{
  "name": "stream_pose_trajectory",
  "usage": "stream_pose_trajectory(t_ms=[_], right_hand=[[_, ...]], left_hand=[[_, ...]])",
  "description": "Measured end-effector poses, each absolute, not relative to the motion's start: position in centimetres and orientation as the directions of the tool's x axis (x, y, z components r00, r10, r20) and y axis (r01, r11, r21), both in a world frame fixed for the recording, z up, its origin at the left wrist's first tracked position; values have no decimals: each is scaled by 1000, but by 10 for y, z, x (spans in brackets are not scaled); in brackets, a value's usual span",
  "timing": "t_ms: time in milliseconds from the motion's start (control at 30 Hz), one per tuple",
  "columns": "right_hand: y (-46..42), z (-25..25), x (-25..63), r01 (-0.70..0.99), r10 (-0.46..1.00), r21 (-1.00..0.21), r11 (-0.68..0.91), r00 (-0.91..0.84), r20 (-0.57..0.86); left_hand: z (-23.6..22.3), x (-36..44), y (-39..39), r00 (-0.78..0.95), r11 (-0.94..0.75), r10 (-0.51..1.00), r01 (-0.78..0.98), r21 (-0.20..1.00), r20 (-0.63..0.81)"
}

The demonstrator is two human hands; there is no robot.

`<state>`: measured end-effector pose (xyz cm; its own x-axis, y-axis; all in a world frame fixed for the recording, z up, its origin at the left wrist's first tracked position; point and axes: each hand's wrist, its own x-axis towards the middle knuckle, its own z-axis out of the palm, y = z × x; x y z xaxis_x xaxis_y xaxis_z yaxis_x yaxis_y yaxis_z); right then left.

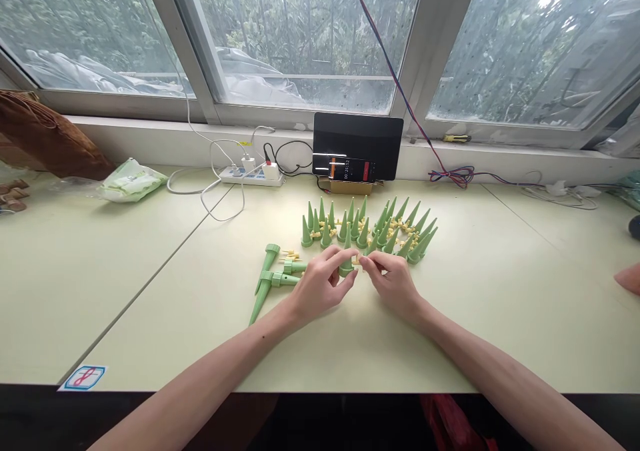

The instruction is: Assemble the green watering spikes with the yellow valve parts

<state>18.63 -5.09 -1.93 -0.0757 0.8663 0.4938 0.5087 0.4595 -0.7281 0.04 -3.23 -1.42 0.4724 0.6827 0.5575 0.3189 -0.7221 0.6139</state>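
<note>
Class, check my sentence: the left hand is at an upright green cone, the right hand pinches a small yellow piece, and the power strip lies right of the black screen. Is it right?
Not quite: the head view shows the power strip left of the black screen. The left hand, green cone, right hand and small yellow piece are as stated.

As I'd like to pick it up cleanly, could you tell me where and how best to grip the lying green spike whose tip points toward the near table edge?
I'd pinch the green spike mid-shaft, coming from the near left: its slim, tapering body lies exposed there, while its wide collar sits crowded against neighbouring spikes.
</note>
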Motion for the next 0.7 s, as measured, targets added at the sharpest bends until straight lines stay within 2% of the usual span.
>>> stream_pose_trajectory(t_ms=[200,400,700], right_hand=[[-52,-19,187,433,870,-767,473,-92,484],[-51,-19,187,422,883,-786,451,-80,463],[-50,-19,187,471,876,-753,460,-105,470]], left_hand=[[-7,1,-33,436,-653,746,332,681,503],[-7,-1,-31,437,-685,722,344,642,536],[-11,-2,-32,483,-716,688,328,616,542]])
